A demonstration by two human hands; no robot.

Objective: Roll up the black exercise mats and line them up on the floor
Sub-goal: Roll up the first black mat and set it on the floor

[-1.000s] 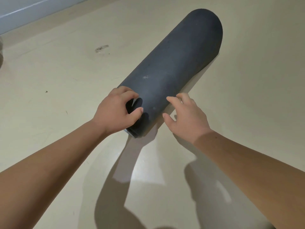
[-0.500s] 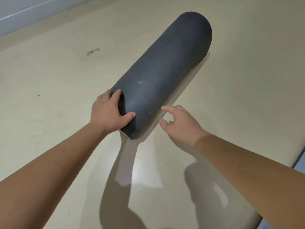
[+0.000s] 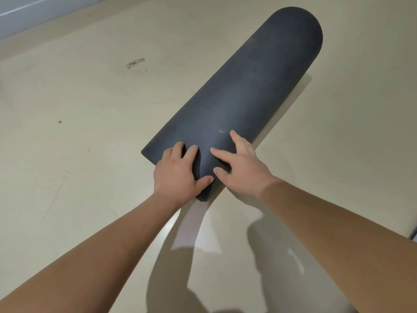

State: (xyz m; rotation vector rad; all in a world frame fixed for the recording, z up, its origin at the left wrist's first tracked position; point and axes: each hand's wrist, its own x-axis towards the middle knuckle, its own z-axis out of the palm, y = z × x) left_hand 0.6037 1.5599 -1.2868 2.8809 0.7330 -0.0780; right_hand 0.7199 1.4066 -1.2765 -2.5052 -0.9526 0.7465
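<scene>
Both hands on the near end of a rolled black mat (image 3: 243,98) on the floor (image 3: 79,154).

The roll lies from frame centre out toward 1 o'clock, resting on the pale floor. The left hand (image 3: 178,177) grips its near end, fingers curled onto the top and thumb hooked round the edge. The right hand (image 3: 241,170), just beside it at 3 o'clock, lies with fingers spread flat on the mat. A dark scuff mark (image 3: 135,62) sits at 11 o'clock.
</scene>
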